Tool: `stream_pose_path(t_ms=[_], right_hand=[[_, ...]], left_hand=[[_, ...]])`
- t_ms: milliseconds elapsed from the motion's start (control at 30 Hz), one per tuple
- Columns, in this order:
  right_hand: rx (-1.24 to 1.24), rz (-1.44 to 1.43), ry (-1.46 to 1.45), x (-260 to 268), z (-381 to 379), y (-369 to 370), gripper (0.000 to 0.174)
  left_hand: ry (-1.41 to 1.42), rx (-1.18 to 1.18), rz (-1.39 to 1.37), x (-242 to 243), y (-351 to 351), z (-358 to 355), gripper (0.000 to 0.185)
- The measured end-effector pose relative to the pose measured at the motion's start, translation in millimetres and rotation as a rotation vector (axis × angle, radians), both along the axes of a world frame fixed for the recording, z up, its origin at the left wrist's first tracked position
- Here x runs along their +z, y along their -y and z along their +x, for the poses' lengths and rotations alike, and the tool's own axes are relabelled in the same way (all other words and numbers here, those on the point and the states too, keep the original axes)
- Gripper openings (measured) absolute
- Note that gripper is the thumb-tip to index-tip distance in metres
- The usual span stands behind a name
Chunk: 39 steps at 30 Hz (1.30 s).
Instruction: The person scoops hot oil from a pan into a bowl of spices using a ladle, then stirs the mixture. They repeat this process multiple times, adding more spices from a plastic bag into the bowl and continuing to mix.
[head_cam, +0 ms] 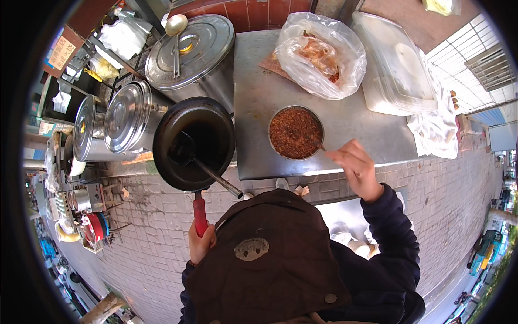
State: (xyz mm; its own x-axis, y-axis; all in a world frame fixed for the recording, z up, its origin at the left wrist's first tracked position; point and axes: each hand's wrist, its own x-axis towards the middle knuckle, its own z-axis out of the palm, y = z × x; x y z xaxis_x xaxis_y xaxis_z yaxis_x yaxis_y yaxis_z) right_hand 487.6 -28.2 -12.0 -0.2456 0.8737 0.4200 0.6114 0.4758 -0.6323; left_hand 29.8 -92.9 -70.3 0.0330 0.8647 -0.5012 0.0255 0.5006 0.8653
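My left hand (201, 243) grips the red handle (199, 214) of a deep dark frying pan (221, 133), held out beside the metal table. Inside the pan leans a long-handled metal ladle (216, 176), its bowl in shadow and its handle end past the rim. On the table stands a round metal bowl (322, 128) full of red-brown chili flakes (295, 131). Pinched in my right hand (356, 166) is the end of a thin utensil (323, 148), whose other end reaches into the flakes, so its shape is hidden.
Behind the bowl on the metal table (253, 89) sit an open plastic bag (352, 77) with reddish food and a translucent lidded tub (398, 81). Large lidded steel pots (214, 32) stand left, one with a ladle (176, 25) on its lid. A white cloth (435, 129) hangs at right.
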Motion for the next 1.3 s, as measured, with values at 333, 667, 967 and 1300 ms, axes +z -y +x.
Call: stream_pose_path(t_ms=[333, 667, 967, 1300], right_hand=[[0.115, -0.101, -0.007, -50, -10, -8, 0.034], [0.155, 0.038, 0.206, -63, -16, -19, 0.049], [0.138, 0.183, 0.437, -63, -6, -56, 0.039], [-0.055, 0.038, 0.311, -35, -9, -54, 0.021]], left_hand=[[0.002, 0.024, -0.019, -3, -3, -3, 0.017], [0.021, 0.028, -0.004, -1, -5, -2, 0.016], [0.016, 0.029, -0.007, -3, -5, -3, 0.016], [0.001, 0.015, -0.004, -3, -3, -2, 0.016]])
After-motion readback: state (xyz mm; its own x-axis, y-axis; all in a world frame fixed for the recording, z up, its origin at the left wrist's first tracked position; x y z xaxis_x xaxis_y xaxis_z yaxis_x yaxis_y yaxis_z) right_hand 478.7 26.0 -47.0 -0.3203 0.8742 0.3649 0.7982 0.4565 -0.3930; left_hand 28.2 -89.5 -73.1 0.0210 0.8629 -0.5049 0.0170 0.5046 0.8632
